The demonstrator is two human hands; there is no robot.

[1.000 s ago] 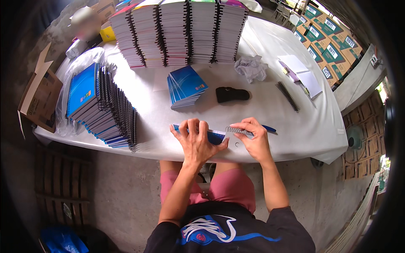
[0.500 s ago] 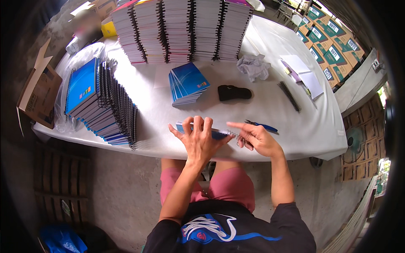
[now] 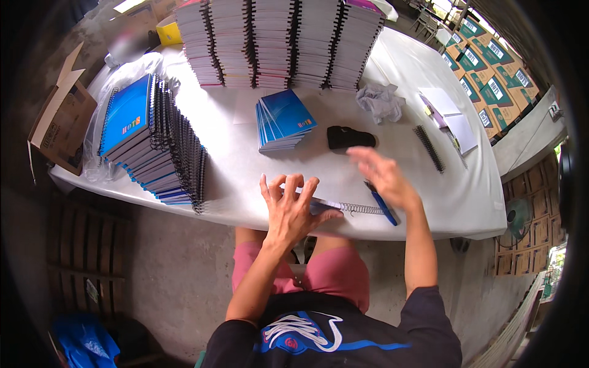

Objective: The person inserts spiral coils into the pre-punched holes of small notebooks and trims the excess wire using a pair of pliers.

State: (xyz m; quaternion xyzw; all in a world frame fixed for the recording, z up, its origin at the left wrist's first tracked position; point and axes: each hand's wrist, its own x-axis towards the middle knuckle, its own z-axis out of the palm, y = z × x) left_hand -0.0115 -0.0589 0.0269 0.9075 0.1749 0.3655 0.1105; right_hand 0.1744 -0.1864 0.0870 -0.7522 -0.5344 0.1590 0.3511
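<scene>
Right hand has lifted off; left hand flattens wire-spiral notebook.

On the table, tall stacks of notebooks stand along the far side. A slanted pile of notebooks lies at the left, a small stack of covers in the middle. Right of it lie a black pouch, crumpled paper and a loose spiral. At the near edge lies a notebook with its spiral under the left hand; a pen lies beside it, below the right hand.
</scene>
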